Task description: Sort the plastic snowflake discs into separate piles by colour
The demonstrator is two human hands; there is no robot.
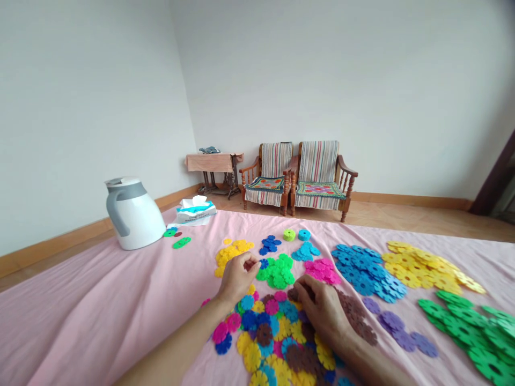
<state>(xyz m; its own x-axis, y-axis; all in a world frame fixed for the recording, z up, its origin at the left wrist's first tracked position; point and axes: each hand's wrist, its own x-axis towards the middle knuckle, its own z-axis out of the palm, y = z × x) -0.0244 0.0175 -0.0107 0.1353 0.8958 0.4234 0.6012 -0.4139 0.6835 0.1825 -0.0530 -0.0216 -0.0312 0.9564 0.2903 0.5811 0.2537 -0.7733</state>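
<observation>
My left hand point(240, 274) is closed in a pinch, with a dark blue flower-shaped disc point(264, 264) at its fingertips. It hovers beside the light green discs point(278, 271), just in front of the yellow discs point(231, 252). My right hand point(324, 308) curls over the right side of a mixed pile of discs point(267, 335), its fingertips closed at a brown disc point(293, 294). Part of the pile is hidden under this hand. Beyond the hands lie small groups of dark blue discs point(270, 244), light blue discs point(306, 251) and pink discs point(323, 271).
Larger blue point(358, 268), yellow point(426, 265) and green heaps point(475, 332) spread to the right, with purple discs point(396, 327) nearer. On the pink cloth point(120, 305) stand a white jug point(139, 220) and a tissue box point(196, 213). Two wooden chairs point(317, 187) are behind.
</observation>
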